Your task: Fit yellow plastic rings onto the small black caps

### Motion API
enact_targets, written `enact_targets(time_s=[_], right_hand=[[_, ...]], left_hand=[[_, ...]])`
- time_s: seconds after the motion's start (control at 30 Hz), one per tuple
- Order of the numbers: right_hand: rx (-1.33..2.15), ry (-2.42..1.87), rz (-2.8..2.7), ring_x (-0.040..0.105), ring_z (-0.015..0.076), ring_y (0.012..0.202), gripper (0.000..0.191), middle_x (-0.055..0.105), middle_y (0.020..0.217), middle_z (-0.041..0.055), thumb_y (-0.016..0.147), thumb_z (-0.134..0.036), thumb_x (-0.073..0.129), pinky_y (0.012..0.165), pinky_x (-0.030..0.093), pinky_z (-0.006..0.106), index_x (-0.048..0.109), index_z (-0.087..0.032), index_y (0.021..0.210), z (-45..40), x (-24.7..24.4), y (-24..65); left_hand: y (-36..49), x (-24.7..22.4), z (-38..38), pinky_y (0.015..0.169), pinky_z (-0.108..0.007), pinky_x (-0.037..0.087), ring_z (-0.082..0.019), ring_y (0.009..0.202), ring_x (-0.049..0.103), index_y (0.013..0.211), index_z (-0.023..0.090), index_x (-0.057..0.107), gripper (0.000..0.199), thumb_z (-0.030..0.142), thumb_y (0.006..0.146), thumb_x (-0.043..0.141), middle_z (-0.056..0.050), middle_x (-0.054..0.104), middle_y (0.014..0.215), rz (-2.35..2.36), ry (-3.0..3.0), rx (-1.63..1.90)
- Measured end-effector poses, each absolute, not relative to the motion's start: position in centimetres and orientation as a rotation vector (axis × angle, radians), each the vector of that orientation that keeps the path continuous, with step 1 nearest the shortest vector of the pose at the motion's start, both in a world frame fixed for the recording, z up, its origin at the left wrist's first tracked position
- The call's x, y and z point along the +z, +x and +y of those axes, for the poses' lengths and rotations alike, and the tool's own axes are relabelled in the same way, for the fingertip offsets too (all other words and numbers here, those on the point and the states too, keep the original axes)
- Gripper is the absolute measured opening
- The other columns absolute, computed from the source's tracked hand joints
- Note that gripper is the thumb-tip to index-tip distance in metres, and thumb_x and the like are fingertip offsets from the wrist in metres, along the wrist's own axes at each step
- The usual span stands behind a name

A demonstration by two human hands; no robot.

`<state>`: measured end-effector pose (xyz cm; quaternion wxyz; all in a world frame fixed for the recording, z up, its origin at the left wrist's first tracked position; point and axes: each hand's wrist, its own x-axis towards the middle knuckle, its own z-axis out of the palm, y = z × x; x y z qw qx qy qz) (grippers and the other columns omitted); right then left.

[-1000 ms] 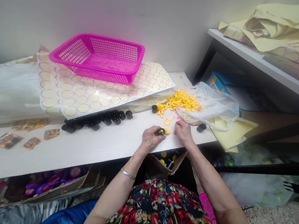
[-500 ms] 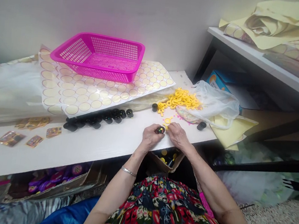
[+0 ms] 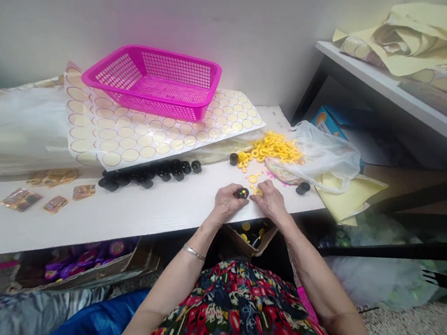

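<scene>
My left hand (image 3: 228, 202) is closed around a small black plastic cup (image 3: 242, 193) with bits of colour inside its mouth. Close beside it, my right hand (image 3: 271, 200) pinches a yellow plastic ring piece (image 3: 257, 191) just over the table. Another yellow ring (image 3: 253, 178) lies flat in front of my fingers. Beyond it is a heap of yellow ring pieces (image 3: 275, 147), with tiny pink bits (image 3: 277, 179) scattered near it. Single black cups stand by the heap (image 3: 234, 159) and to the right (image 3: 303, 188).
Several black cups (image 3: 163, 172) line the front of a sheet of round stickers (image 3: 146, 141), under a pink basket (image 3: 155, 88). Small printed packets (image 3: 21, 199) lie left. A clear plastic bag (image 3: 324, 154) sits right. An open carton (image 3: 253, 245) stands below the table edge.
My right hand has shifted slightly away from the black cup, and the yellow ring piece in its fingers shows more clearly. The left hand keeps its hold. The whole view has moved a little.
</scene>
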<state>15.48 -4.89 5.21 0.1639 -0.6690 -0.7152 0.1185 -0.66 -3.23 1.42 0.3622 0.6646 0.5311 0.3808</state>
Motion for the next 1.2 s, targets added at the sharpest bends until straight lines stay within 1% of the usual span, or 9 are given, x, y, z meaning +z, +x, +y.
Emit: enact_targets(time_s=[0.13, 0.27, 0.33, 0.43, 0.53, 0.67, 0.83, 1.03, 1.2], right_hand=[[0.375, -1.885, -1.989, 0.051, 0.0158, 0.070, 0.014, 0.052, 0.087, 0.0060, 0.077, -0.028, 0.051, 0.062, 0.037, 0.026, 0.058, -0.017, 0.078, -4.7, 5.0, 15.4], [0.474, -1.604, -1.758, 0.048, 0.0125, 0.064, 0.015, 0.052, 0.084, 0.0031, 0.076, -0.029, 0.054, 0.064, 0.040, 0.025, 0.057, -0.017, 0.085, -4.7, 5.3, 15.1], [0.539, -1.454, -1.764, 0.046, 0.0107, 0.060, 0.017, 0.053, 0.086, 0.0023, 0.075, -0.028, 0.056, 0.061, 0.041, 0.024, 0.056, -0.018, 0.088, -4.9, 5.9, 14.5], [0.574, -1.349, -1.861, 0.047, 0.0119, 0.063, 0.017, 0.053, 0.085, 0.0026, 0.072, -0.023, 0.056, 0.063, 0.041, 0.025, 0.057, -0.018, 0.089, -5.2, 6.8, 13.4], [0.555, -1.359, -1.906, 0.049, 0.0144, 0.071, 0.016, 0.053, 0.082, 0.0032, 0.071, -0.018, 0.054, 0.066, 0.041, 0.026, 0.059, -0.018, 0.087, -5.4, 7.2, 12.7], [0.529, -1.395, -1.968, 0.050, 0.0143, 0.074, 0.013, 0.052, 0.083, 0.0028, 0.073, -0.018, 0.051, 0.068, 0.041, 0.026, 0.060, -0.018, 0.082, -5.3, 7.0, 12.5], [0.395, -1.449, -2.102, 0.049, 0.0162, 0.083, 0.012, 0.054, 0.087, 0.0035, 0.078, -0.022, 0.052, 0.072, 0.039, 0.027, 0.062, -0.019, 0.081, -5.1, 6.8, 12.7], [0.369, -1.487, -2.082, 0.046, 0.0195, 0.087, 0.013, 0.057, 0.089, 0.0049, 0.079, -0.029, 0.056, 0.077, 0.038, 0.030, 0.065, -0.021, 0.082, -5.2, 6.7, 12.8], [0.399, -1.432, -2.040, 0.047, 0.0192, 0.086, 0.011, 0.056, 0.088, 0.0050, 0.078, -0.026, 0.058, 0.077, 0.039, 0.030, 0.063, -0.020, 0.085, -5.5, 6.2, 13.1]], left_hand=[[-0.8, 1.6, -3.2, 0.060, -0.021, 0.039, -0.009, 0.064, 0.050, 0.084, 0.019, 0.065, 0.030, 0.028, 0.056, 0.071, 0.003, 0.059, 0.073, 1.358, 1.765, 0.972], [-0.8, 2.1, -3.3, 0.060, -0.021, 0.038, -0.010, 0.065, 0.048, 0.074, 0.018, 0.064, 0.023, 0.034, 0.059, 0.069, 0.002, 0.056, 0.071, 1.342, 1.824, 0.955], [-0.8, 2.1, -3.3, 0.059, -0.021, 0.037, -0.009, 0.064, 0.048, 0.072, 0.018, 0.063, 0.022, 0.036, 0.062, 0.067, 0.002, 0.055, 0.070, 1.330, 1.827, 0.961], [-0.8, 1.9, -3.3, 0.059, -0.021, 0.037, -0.009, 0.064, 0.048, 0.071, 0.018, 0.063, 0.017, 0.033, 0.065, 0.065, 0.002, 0.054, 0.070, 1.328, 1.832, 0.979], [-0.8, 1.7, -3.2, 0.059, -0.021, 0.038, -0.009, 0.064, 0.049, 0.068, 0.017, 0.062, 0.010, 0.027, 0.065, 0.062, 0.002, 0.054, 0.068, 1.340, 1.843, 0.968], [-0.8, 1.6, -3.2, 0.061, -0.021, 0.040, -0.010, 0.066, 0.051, 0.065, 0.017, 0.061, 0.007, 0.024, 0.066, 0.060, 0.002, 0.055, 0.069, 1.302, 1.843, 0.978], [-0.9, 1.5, -3.1, 0.064, -0.021, 0.041, -0.010, 0.070, 0.053, 0.070, 0.019, 0.064, 0.008, 0.025, 0.067, 0.059, 0.002, 0.058, 0.074, 1.259, 1.850, 0.966], [-0.8, 1.6, -3.2, 0.058, -0.021, 0.038, -0.010, 0.065, 0.050, 0.060, 0.018, 0.063, 0.014, 0.030, 0.066, 0.059, 0.002, 0.053, 0.067, 1.351, 1.841, 0.888], [-0.6, 1.9, -3.3, 0.055, -0.023, 0.034, -0.009, 0.061, 0.046, 0.053, 0.017, 0.057, 0.018, 0.030, 0.064, 0.060, 0.002, 0.049, 0.062, 1.372, 1.863, 0.889]])
